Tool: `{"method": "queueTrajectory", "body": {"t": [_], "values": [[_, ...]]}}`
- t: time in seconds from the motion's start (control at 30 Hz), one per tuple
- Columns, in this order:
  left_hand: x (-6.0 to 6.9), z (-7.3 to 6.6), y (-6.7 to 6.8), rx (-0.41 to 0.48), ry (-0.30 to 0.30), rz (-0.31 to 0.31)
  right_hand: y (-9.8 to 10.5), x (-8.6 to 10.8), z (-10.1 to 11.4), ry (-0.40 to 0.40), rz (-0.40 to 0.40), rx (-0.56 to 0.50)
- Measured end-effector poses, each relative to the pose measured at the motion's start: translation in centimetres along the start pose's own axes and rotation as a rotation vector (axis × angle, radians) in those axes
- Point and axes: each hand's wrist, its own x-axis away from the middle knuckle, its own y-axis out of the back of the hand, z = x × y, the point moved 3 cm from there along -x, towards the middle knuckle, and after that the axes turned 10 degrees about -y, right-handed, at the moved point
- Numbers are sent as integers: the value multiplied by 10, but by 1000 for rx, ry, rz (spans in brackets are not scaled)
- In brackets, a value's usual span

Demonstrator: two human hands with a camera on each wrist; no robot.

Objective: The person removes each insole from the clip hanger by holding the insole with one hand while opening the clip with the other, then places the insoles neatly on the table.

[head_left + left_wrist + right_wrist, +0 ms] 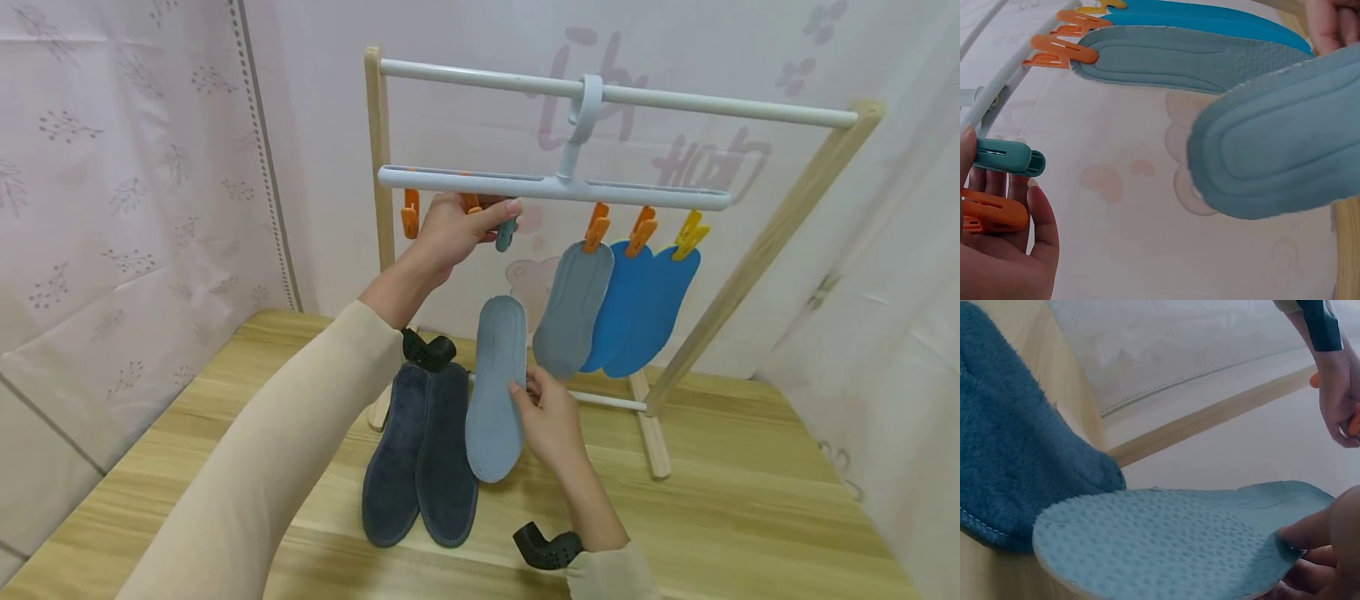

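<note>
My left hand (453,233) is up under the left half of the white hanger (472,181), where its thumb and fingers grip a teal clip (1004,155). An orange clip (994,212) lies against the same hand in the left wrist view. Lower down, my right hand (555,421) pinches a light grey insole (495,400) by its right edge, between thumb and fingers. That insole stands nearly upright, its rounded top end below the teal clip and apart from it. Its dimpled part (1147,544) shows in the right wrist view.
Another grey insole (573,308) and two blue insoles (656,308) hang from clips on the hanger's right half. A spare orange clip (410,214) hangs at far left. Two dark fuzzy insoles (447,467) lie on the wooden table (757,500). A wood-framed rack (772,233) carries the hanger.
</note>
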Motion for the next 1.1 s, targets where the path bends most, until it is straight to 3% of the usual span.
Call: {"method": "queueTrajectory", "body": {"t": [0.43,0.7,1.1], "values": [[0,1,-1,-26,17,15,-6,-6,-22,-121,120,33],[-1,1,0,-30,0,31,-4,-10,-32,-203,218,-9],[0,1,-2,-19,-8,39,-18,-17,-54,-290,276,-71]]}}
